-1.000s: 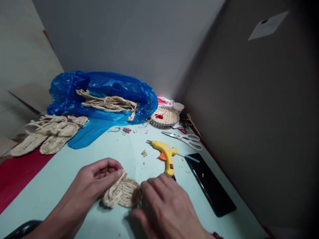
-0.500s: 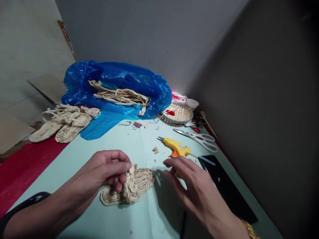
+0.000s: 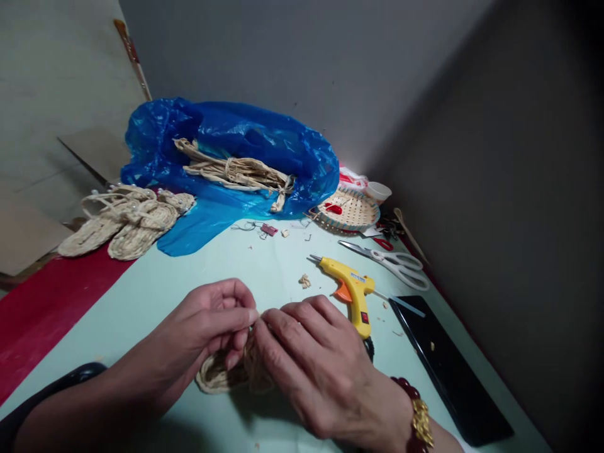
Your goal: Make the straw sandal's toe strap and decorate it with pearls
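A small woven straw sandal (image 3: pixel 214 375) with a braided strap lies on the pale green table covering below my hands. My left hand (image 3: pixel 207 333) is closed, pinching the top of the strap between thumb and fingers. Over the sandal's right part, my right hand (image 3: pixel 316 365) bends down with its fingertips closed at the same spot on the strap, touching the left fingertips. It hides most of the strap and the sole's right end. Just beyond the right hand lies a yellow glue gun (image 3: pixel 346 284) with a glue stick (image 3: pixel 399 302) in its back.
Behind are scissors (image 3: pixel 401 264), a woven basket (image 3: pixel 353 211), a cup (image 3: pixel 379 191) and a blue plastic bag (image 3: pixel 264 135) bearing a straw bundle (image 3: pixel 236 171). Finished-looking straw sandals (image 3: pixel 141 223) sit left. A black flat panel (image 3: pixel 448 371) lies right. Straw scraps (image 3: pixel 304 281) dot the covering (image 3: pixel 221 251).
My right hand has moved left from beside the glue gun to the strap, joining my left hand. The left keeps its pinch. The view has shifted slightly.
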The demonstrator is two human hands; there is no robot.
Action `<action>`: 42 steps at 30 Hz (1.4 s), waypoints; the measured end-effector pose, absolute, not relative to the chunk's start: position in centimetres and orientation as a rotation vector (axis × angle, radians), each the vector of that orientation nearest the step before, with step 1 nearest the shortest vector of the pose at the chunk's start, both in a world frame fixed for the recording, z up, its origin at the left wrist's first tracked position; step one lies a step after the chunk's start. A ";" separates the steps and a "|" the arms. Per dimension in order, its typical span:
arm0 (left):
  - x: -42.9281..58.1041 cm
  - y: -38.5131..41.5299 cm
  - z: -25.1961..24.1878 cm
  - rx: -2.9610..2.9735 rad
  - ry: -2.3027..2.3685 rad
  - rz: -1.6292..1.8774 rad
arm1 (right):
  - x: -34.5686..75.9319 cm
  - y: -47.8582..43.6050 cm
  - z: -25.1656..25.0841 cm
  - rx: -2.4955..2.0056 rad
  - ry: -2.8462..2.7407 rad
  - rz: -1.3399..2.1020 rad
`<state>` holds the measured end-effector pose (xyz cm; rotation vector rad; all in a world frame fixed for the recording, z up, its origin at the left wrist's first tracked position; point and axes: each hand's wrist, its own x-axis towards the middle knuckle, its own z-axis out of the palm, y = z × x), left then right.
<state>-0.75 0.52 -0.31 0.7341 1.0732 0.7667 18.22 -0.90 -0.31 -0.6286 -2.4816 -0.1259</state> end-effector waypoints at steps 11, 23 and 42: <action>-0.9 0.9 -1.4 1.016 1.200 0.744 | 18.6 -0.6 -2.2 -0.835 -2.330 0.231; -0.9 -0.5 -2.8 2.032 1.335 1.018 | 18.1 -1.7 -2.2 -0.964 -2.147 0.503; -0.8 -1.0 -2.3 1.571 1.314 0.194 | 18.9 -2.0 -2.9 -0.758 -2.171 0.191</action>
